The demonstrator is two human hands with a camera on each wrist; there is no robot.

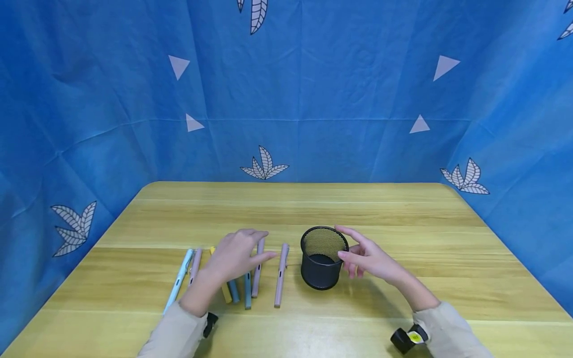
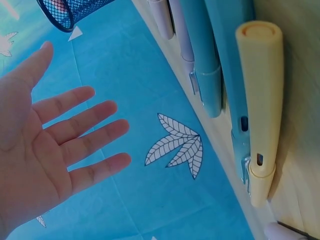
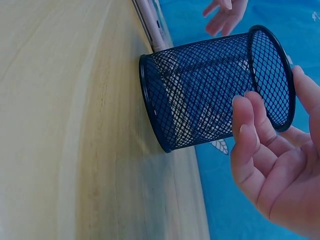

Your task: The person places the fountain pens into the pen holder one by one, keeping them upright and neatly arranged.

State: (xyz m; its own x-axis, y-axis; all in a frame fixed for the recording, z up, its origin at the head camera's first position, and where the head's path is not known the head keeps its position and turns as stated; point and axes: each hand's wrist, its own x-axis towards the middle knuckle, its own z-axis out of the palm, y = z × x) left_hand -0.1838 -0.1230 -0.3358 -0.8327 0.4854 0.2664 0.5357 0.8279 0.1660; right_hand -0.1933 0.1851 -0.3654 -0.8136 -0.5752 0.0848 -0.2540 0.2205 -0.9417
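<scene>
Mesh cup: The black mesh cup (image 1: 320,273) stands upright on the counter (image 1: 304,209), just to the right of the row of pens (image 1: 248,293).
Right hand: The right hand (image 1: 368,256) holds the cup by its upper edge, thumb and index finger at two places; how strongly it presses, I cannot tell. A light touch should be enough, because a hard push could tip it.
Left hand: The left hand (image 1: 235,254) is wide, fingers straight and apart, with nothing in it, above the pens.
Separate pen: The rightmost purple pen (image 1: 281,278) lies apart from its neighbours, so it would be easy to pinch around the middle.
Crowded pens: The yellow pen (image 2: 262,95) and the blue pen (image 2: 230,65) beside it lie close; here it is better to lower the fingertips straight and narrow them slowly, otherwise a neighbour may roll.
</scene>
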